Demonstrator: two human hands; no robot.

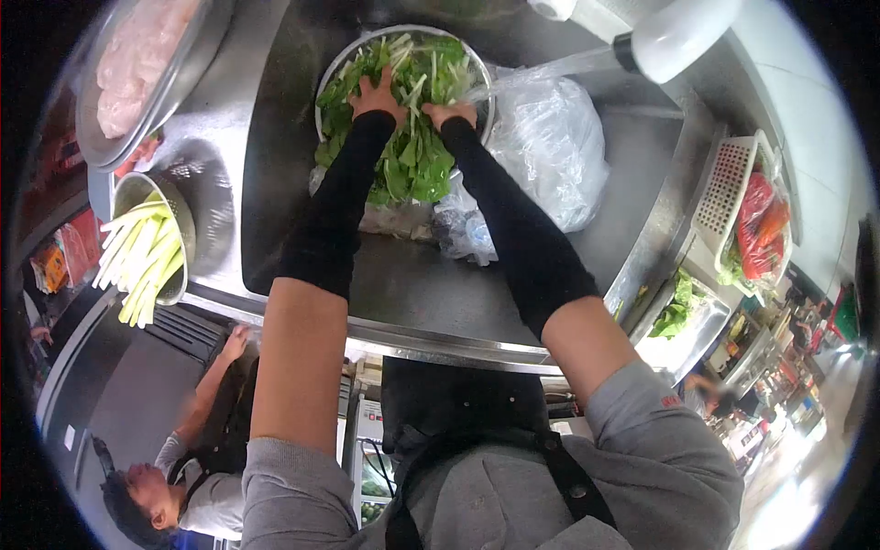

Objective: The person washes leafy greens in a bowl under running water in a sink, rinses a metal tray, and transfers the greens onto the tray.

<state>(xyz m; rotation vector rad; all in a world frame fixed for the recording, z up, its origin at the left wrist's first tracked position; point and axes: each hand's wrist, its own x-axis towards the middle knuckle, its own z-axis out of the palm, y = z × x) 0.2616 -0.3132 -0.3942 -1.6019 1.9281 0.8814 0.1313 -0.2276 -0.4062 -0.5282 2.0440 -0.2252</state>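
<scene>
A metal-rimmed round bowl or strainer [489, 78] in the sink is heaped with leafy greens [412, 170], some hanging over its near side. My left hand [377, 98] lies on the greens with its fingers apart. My right hand [450, 114] is curled at the heap's right side, its fingertips partly hidden among leaves. Beside that hand, a stream of water [568, 69] runs from the white faucet head [683, 41]. Clear plastic bags [555, 151] lie against the bowl's right and near sides. Black sleeves cover both my forearms.
The metal sink [403, 289] surrounds the bowl. On the left counter stand a bowl of cut pale-green stalks [142, 252] and a large metal bowl [197, 69] holding pale pink meat. A white basket [720, 188] with red-bagged produce sits right. Another person [174, 486] is at lower left.
</scene>
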